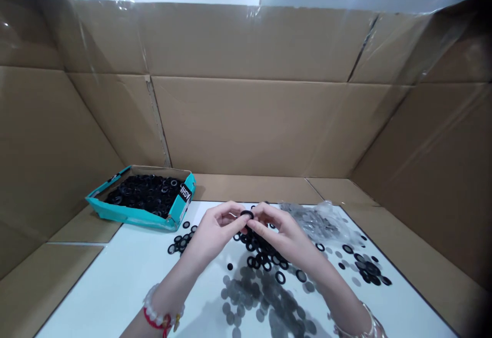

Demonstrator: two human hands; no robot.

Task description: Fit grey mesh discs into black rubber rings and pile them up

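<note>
Head view, left to right: a teal cardboard tray heaped with black rubber rings sits at about 10 o'clock from the hands, at the edge of the white bench. The left hand and right hand meet near mid-bench, both grips almost closed, their fingertips pinching one black ring from either side; it is tilted, seen nearly edge-on, about equally near each hand. Loose rings scatter just below, and a clear plastic bag of grey washers lies at 2 o'clock.
</note>
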